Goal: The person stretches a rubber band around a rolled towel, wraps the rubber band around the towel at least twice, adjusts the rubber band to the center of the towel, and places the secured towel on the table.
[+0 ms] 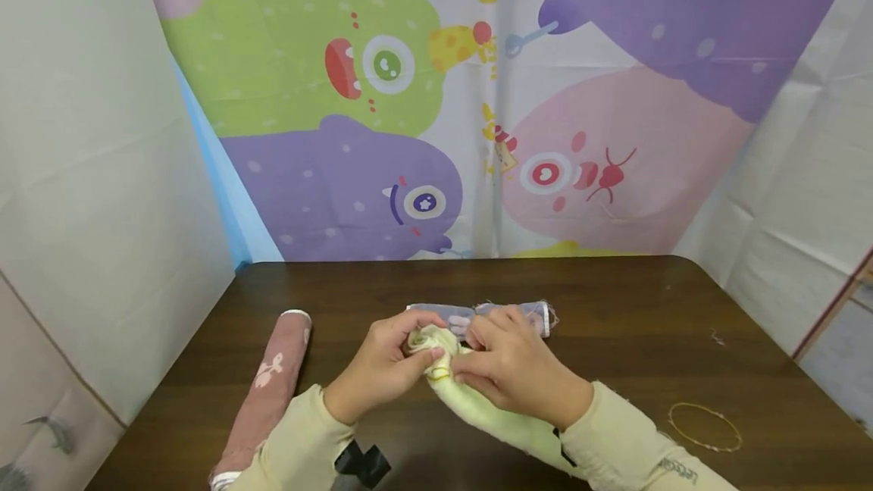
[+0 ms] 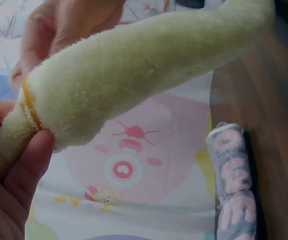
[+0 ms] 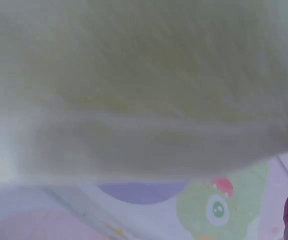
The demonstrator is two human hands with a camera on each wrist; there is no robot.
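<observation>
A pale yellow-green rolled towel [image 1: 494, 415] runs from between both hands down toward the right forearm. A yellow rubber band [image 2: 31, 105] circles it near one end. My left hand [image 1: 382, 362] grips that gathered end, its thumb pressing beside the band. On the other side, my right hand [image 1: 518, 362] pinches the towel close to the band with curled fingers. Fuzzy pile shows along the roll in the left wrist view, where the right hand [image 2: 76, 30] is partly behind it. The blurred towel [image 3: 159, 75] fills most of the right wrist view.
A pink rolled towel [image 1: 269, 385] with a white leaf print lies at the left. Behind the hands lies a grey roll [image 2: 236, 175] with pink print, banded at its middle. A loose yellow rubber band [image 1: 705, 426] rests on the dark table [image 1: 614, 294] at the right.
</observation>
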